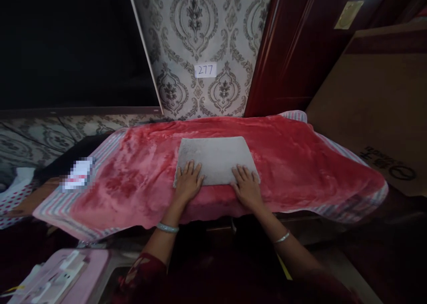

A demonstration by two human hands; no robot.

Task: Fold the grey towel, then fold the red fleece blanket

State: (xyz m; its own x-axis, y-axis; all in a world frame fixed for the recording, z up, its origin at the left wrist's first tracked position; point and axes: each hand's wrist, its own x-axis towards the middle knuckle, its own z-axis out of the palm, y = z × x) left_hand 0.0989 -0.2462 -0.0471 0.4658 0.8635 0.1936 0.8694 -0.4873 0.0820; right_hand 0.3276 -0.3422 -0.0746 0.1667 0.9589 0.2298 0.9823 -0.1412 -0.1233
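A grey rectangular cloth [213,155], which looks like a folded towel or small mat, lies flat on a red plush blanket [300,161]. My left hand [188,181] rests palm down on its near left corner, fingers spread. On the near right corner lies my right hand [246,186], also flat with its fingers apart. Neither hand grips anything. The palms cover parts of the cloth's near edge.
A large dark television screen [73,46] stands at the back left. A cardboard box [376,108] rises at the right, beside a dark red door [287,46]. A pink stool or board [96,268] holds a white power strip [63,277] at the lower left.
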